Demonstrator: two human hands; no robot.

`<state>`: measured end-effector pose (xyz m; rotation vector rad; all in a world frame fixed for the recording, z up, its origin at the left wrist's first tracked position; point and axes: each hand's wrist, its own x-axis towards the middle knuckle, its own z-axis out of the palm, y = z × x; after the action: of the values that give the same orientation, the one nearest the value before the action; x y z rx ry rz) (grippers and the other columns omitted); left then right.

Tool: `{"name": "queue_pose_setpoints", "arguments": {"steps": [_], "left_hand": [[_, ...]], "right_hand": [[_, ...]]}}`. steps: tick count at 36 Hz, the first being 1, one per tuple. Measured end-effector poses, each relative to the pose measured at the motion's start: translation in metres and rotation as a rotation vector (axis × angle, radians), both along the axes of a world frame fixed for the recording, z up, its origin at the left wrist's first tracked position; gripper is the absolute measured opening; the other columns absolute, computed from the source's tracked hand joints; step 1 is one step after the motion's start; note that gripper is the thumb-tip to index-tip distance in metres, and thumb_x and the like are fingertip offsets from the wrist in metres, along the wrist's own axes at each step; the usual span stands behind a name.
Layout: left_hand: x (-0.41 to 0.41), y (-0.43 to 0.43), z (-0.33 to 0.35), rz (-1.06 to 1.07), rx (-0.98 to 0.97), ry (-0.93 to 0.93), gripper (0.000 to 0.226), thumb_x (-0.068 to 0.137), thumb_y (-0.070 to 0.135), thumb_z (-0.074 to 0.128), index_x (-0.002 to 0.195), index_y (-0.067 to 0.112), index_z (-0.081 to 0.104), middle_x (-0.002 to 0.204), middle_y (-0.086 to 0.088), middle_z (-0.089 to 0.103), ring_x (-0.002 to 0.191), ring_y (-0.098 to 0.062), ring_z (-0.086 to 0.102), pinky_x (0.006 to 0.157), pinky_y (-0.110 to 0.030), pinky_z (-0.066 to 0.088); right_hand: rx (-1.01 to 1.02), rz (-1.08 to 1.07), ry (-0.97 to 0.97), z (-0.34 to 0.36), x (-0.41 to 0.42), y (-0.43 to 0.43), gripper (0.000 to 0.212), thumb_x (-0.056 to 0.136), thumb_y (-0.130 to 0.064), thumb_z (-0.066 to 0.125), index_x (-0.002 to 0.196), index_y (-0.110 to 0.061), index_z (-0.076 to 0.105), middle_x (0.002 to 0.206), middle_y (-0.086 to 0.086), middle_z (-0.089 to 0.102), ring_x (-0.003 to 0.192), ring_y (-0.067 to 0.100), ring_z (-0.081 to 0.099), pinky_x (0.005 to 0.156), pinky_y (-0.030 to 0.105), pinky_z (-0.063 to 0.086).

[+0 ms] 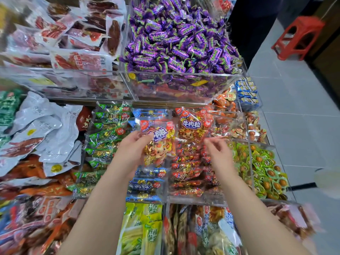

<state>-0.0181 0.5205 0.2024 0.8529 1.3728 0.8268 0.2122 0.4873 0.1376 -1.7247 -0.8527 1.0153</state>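
The left hand (132, 150) pinches the red beef packet (158, 142) above the blue packets (145, 186), the right hand (219, 153) loose and empty just right of it, so the slick wrapper may slip into the wrong compartment.

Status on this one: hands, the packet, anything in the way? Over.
Left hand grips red beef-cube packet, held above the blue packets. Right hand appears empty, fingers loosely curled, over the row of red packets. Nothing blocking either hand.

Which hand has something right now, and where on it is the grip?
The left hand pinches a red snack packet by its left edge, thumb on the front. The right hand holds nothing.
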Motion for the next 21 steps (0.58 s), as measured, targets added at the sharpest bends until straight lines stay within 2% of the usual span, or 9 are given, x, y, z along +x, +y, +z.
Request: {"name": "queue_pose_setpoints", "arguments": {"steps": [3, 5, 6, 8, 11, 14, 16, 18, 21], "left_hand": [[0.015, -0.003, 0.004, -0.132, 0.038, -0.053, 0.008, 0.094, 0.017, 0.058, 0.097, 0.013, 0.065, 0.087, 0.001, 0.076, 0.084, -0.014, 0.072, 0.068, -0.028, 0.058], [0.025, -0.005, 0.004, -0.197, 0.055, -0.009, 0.01, 0.095, 0.02, 0.058, 0.094, 0.014, 0.066, 0.091, 0.0, 0.076, 0.09, -0.016, 0.071, 0.078, -0.03, 0.058], [0.03, -0.006, 0.005, -0.212, 0.073, 0.047, 0.012, 0.094, 0.024, 0.059, 0.093, 0.014, 0.067, 0.095, -0.003, 0.075, 0.094, -0.019, 0.07, 0.086, -0.037, 0.056], [0.036, -0.005, 0.007, -0.222, 0.127, 0.195, 0.019, 0.093, 0.032, 0.061, 0.096, 0.015, 0.066, 0.096, -0.001, 0.071, 0.085, -0.016, 0.066, 0.084, -0.041, 0.055], [0.036, 0.0, 0.005, -0.161, 0.225, 0.378, 0.032, 0.09, 0.04, 0.062, 0.117, 0.024, 0.06, 0.104, 0.011, 0.062, 0.096, -0.008, 0.06, 0.087, -0.029, 0.048], [0.031, 0.006, -0.004, -0.174, 0.358, 0.578, 0.047, 0.09, 0.04, 0.062, 0.133, 0.025, 0.052, 0.132, 0.005, 0.053, 0.125, -0.014, 0.048, 0.101, -0.029, 0.039], [0.031, 0.01, -0.014, -0.286, 0.409, 0.708, 0.064, 0.09, 0.042, 0.062, 0.146, 0.024, 0.037, 0.153, 0.003, 0.034, 0.144, -0.017, 0.023, 0.115, -0.036, 0.026], [0.034, 0.014, -0.026, -0.439, 0.402, 0.881, 0.083, 0.089, 0.049, 0.06, 0.153, 0.02, 0.017, 0.161, 0.001, 0.012, 0.149, -0.02, -0.001, 0.119, -0.043, 0.009], [0.038, 0.017, -0.046, -0.609, 0.385, 1.22, 0.098, 0.086, 0.066, 0.049, 0.154, 0.015, -0.001, 0.162, -0.008, -0.007, 0.149, -0.028, -0.009, 0.119, -0.046, -0.001]], "right_hand": [[-0.054, 0.266, 0.343, 0.006, -0.012, -0.006, 0.048, 0.076, -0.045, 0.068, 0.116, -0.019, 0.059, 0.1, -0.005, 0.069, 0.094, 0.013, 0.067, 0.082, 0.028, 0.055], [-0.113, 0.359, 0.357, 0.003, -0.017, -0.006, 0.074, 0.06, -0.054, 0.079, 0.122, -0.024, 0.053, 0.107, -0.007, 0.062, 0.107, 0.02, 0.062, 0.094, 0.039, 0.05], [-0.127, 0.37, 0.343, 0.001, -0.017, -0.005, 0.079, 0.053, -0.056, 0.082, 0.12, -0.027, 0.052, 0.106, -0.008, 0.057, 0.112, 0.025, 0.058, 0.098, 0.045, 0.047], [-0.126, 0.34, 0.337, 0.0, -0.013, -0.004, 0.083, 0.043, -0.058, 0.085, 0.112, -0.027, 0.05, 0.102, -0.007, 0.054, 0.113, 0.027, 0.055, 0.1, 0.046, 0.044], [-0.12, 0.195, 0.326, 0.0, 0.003, 0.0, 0.109, 0.05, -0.05, 0.081, 0.142, -0.016, 0.033, 0.115, -0.006, 0.053, 0.114, 0.023, 0.056, 0.1, 0.047, 0.044], [-0.139, 0.034, 0.181, -0.004, 0.016, 0.007, 0.093, 0.07, -0.041, 0.074, 0.146, -0.018, 0.026, 0.135, -0.001, 0.046, 0.116, 0.018, 0.052, 0.1, 0.041, 0.043], [-0.157, 0.017, 0.065, -0.007, 0.019, 0.014, 0.08, 0.08, -0.038, 0.07, 0.145, -0.02, 0.029, 0.141, 0.0, 0.044, 0.117, 0.017, 0.05, 0.098, 0.038, 0.043], [-0.145, 0.072, 0.009, -0.01, 0.014, 0.023, 0.073, 0.083, -0.036, 0.067, 0.144, -0.017, 0.031, 0.139, 0.001, 0.047, 0.117, 0.018, 0.051, 0.097, 0.035, 0.043], [-0.126, 0.127, -0.138, -0.015, 0.001, 0.036, 0.075, 0.083, -0.036, 0.069, 0.143, -0.013, 0.03, 0.141, 0.005, 0.042, 0.128, 0.024, 0.042, 0.103, 0.036, 0.036]]}}
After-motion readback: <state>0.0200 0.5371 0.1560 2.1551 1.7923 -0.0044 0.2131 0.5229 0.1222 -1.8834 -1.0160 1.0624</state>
